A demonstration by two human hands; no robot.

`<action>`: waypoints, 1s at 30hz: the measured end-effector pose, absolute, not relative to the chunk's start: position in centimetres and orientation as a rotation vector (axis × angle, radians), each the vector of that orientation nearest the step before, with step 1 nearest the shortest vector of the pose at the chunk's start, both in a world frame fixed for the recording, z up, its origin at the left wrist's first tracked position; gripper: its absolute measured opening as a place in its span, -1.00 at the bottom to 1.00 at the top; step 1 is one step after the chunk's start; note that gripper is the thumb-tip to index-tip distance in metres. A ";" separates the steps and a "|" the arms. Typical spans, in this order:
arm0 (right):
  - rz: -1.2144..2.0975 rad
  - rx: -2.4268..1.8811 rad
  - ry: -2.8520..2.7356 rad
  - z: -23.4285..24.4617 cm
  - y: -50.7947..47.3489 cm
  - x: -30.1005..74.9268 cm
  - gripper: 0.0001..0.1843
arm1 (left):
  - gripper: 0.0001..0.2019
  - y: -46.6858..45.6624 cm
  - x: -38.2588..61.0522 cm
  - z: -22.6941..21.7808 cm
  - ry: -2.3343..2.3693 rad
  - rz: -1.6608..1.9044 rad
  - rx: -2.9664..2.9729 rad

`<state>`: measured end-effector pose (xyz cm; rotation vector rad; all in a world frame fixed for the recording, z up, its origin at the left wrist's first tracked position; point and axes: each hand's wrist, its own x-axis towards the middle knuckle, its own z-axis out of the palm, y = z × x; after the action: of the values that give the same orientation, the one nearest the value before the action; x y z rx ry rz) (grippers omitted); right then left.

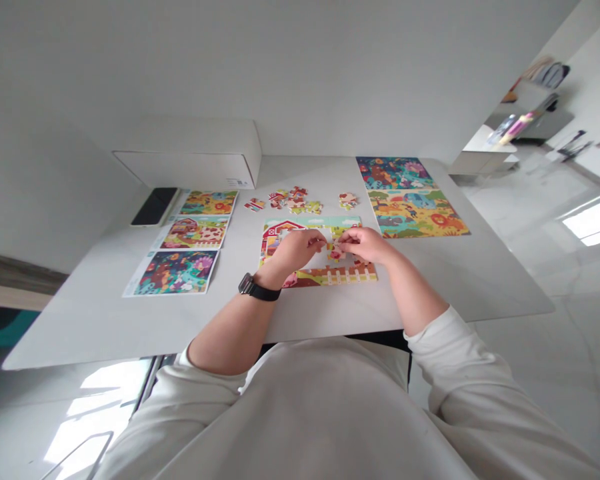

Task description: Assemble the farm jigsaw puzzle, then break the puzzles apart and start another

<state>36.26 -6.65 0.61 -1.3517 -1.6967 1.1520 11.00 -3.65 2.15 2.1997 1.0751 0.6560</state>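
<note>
A farm jigsaw puzzle (347, 275) lies partly assembled in front of me, with a red barn at its left, a white fence along its bottom edge and a bare gap in the middle. Over that gap my left hand (300, 250) is closed, fingertips pinched together; whatever they hold, if anything, is too small to make out. My right hand (367, 244) grips a puzzle piece (335, 253) with pink and yellow on it, at the right of the gap. Beyond the puzzle lie several loose pieces (296, 202), and one brown-and-white piece (348, 200) sits apart to their right.
At the left lie a farm picture card (195, 232), two other picture cards and a phone (155, 207). A white box (185, 168) stands against the wall. Two finished puzzles, a dark one (397, 173) and a yellow safari one (417, 213), lie at the right.
</note>
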 end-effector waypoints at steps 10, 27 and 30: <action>0.806 -1.516 -1.552 1.2 -5.8 38.3 -0.67 | -0.86 -3.6 11.0 1.7 1.154 0.860 2.285; 0.568 -1.644 -1.639 0.6 -5.6 38.6 -0.84 | -0.70 -3.7 11.5 0.4 0.962 0.586 2.572; 0.496 -1.709 -1.669 0.5 -5.6 38.8 -0.86 | -0.72 -3.5 11.4 0.1 0.989 0.528 2.587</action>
<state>38.81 -5.62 0.46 -1.7089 -1.6689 0.4963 11.41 -3.49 0.09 2.5875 0.9891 0.5282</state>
